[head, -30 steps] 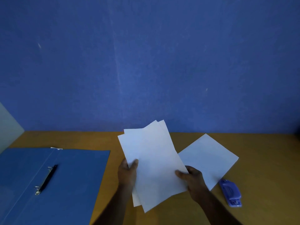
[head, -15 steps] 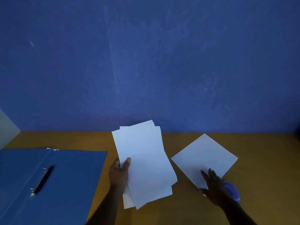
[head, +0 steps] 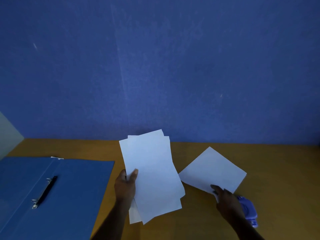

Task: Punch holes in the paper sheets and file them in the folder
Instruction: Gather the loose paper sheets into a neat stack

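Observation:
My left hand [head: 125, 186] holds a loose stack of white paper sheets [head: 152, 174] by its left edge, thumb on top, lifted above the wooden table [head: 277, 170]. One single white sheet [head: 213, 168] lies flat on the table to the right. My right hand [head: 226, 200] reaches onto that sheet's near corner, fingers touching its edge. A light purple hole punch [head: 247, 210] sits just right of that hand, partly hidden by the wrist. The open blue folder [head: 69, 196] lies at the left with its black ring clip [head: 45, 192] showing.
A blue wall [head: 155, 66] rises right behind the table's far edge. A pale panel [head: 8, 132] stands at the far left. Bare wood shows between the folder and the sheets and at the right of the punch.
My right hand let go of the held stack and moved right, down to the single sheet's near corner. My left hand now carries the stack alone, shifted slightly left.

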`<act>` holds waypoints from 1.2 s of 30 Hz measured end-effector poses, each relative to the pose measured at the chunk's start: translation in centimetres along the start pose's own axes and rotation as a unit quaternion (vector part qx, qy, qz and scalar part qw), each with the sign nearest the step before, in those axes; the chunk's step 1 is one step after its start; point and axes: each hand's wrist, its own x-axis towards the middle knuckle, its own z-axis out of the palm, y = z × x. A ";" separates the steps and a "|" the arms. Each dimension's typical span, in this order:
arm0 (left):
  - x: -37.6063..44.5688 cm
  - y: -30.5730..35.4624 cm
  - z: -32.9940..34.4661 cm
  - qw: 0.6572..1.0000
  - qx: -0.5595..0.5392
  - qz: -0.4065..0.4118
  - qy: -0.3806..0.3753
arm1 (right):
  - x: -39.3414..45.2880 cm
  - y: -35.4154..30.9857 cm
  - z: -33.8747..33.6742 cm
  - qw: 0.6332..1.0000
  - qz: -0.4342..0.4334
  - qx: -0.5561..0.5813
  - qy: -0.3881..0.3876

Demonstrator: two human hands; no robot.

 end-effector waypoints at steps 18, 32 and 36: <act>0.5 1.6 -1.0 0.995 -0.081 0.060 -0.018 | 2.5 -9.9 -15.6 0.809 -0.131 0.565 -0.095; -0.3 4.2 1.0 0.971 -0.145 0.039 -0.185 | 5.4 -11.5 -12.9 0.737 -0.081 0.672 -0.005; -0.4 4.6 0.9 0.965 -0.159 0.028 -0.205 | 5.4 -11.1 -13.4 0.704 -0.084 0.705 -0.027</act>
